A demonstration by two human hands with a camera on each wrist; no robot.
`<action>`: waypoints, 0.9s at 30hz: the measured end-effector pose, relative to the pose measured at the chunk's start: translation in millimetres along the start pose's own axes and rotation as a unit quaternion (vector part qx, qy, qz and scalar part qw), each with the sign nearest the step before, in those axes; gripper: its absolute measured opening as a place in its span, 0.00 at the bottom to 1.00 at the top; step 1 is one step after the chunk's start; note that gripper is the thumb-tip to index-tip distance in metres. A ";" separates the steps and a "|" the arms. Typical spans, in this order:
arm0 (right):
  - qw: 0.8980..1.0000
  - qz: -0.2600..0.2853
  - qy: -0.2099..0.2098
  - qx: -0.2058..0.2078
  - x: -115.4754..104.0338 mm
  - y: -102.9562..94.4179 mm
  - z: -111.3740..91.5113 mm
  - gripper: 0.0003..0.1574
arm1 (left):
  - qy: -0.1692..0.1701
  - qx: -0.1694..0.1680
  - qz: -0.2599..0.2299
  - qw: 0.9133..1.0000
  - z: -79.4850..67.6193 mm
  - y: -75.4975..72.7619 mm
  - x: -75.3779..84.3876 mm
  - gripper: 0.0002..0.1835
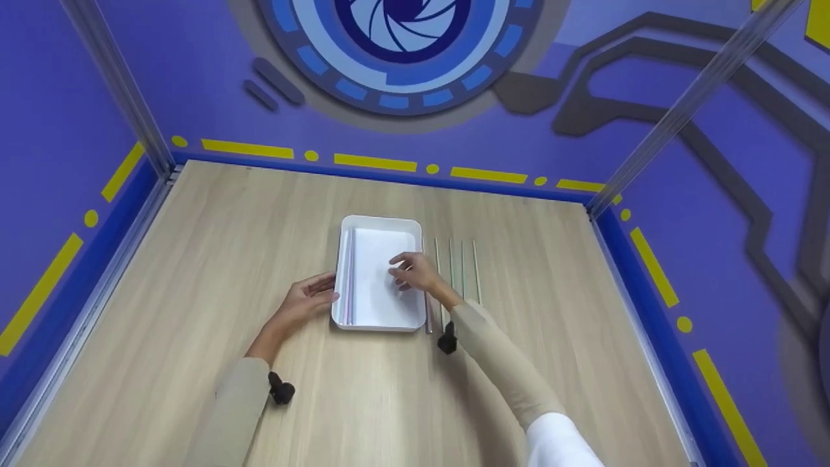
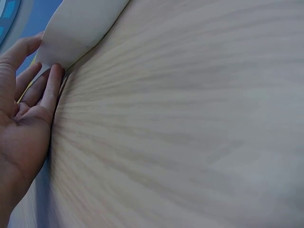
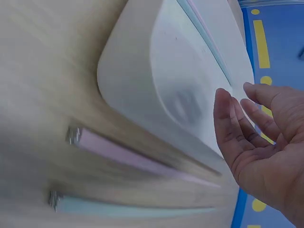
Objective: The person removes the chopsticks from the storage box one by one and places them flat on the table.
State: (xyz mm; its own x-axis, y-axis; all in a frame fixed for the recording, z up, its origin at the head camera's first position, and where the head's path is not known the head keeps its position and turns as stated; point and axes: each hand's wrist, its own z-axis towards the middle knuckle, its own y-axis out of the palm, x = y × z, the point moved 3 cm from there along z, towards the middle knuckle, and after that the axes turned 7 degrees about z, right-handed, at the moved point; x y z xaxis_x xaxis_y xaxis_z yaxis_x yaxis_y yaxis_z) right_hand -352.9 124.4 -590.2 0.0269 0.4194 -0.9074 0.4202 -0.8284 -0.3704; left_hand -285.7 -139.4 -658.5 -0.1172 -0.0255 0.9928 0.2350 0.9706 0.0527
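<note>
1. White tray point(image 1: 374, 279): flat on the pale wooden table point(image 1: 363, 395), near the middle; long sides running away from the person, corners rounded, walls low.
2. Inside the tray: thin strips point(image 1: 351, 279), lying lengthwise just beside the left wall; pinkish and blue-green in colour; close together, exact count too small to tell.
3. Left hand point(image 1: 303, 303): against the outside of the tray's left wall; thumb and fingers touching this wall, fingers fairly straight, thumb set apart from them.
4. Right hand point(image 1: 414, 271): over the right part of the tray; fingers loosely bent, thumb parted from them, a gap between the tips.
5. Right of the tray, on the table: pink strip point(image 3: 147, 159), just beside the wall; next to this, pale green strip point(image 3: 133, 208); near ends silvery on both; farther right, more slim strips point(image 1: 475, 266), spaced apart and roughly parallel, partly hidden by the right arm.
6. On the arms: beige sleeves, white cloth point(image 1: 561, 441) higher on the right; small black devices point(image 1: 281, 391) at both wrists.
7. Around the table: blue-purple walls point(image 1: 194, 84) with yellow dashes and dots; round blue emblem point(image 1: 394, 84) on the far wall.
</note>
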 end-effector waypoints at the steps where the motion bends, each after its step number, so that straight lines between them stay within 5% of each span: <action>1: 1.000 0.004 0.005 -0.003 0.5 4.3 2.1 0.19 | 0.002 -0.002 0.003 1.000 0.1 0.0 0.1 0.34; 17: 1.000 -0.011 0.022 -0.006 -1.1 61.6 18.5 0.17 | -0.001 -0.008 0.014 1.000 1.5 1.0 0.6 0.34; 27: 0.997 -0.064 0.029 0.021 -12.4 78.0 24.3 0.20 | -0.005 -0.007 0.016 1.000 1.5 -0.9 1.8 0.33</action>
State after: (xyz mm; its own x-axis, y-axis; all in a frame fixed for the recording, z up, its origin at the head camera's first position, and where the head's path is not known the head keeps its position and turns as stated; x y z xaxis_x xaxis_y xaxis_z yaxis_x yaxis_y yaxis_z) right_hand -342.5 45.6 -612.7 0.0275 0.5427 -0.8395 0.3851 -0.7807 -0.4921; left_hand -287.6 -139.9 -656.8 -0.1198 0.0076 0.9928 0.2531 0.9672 0.0231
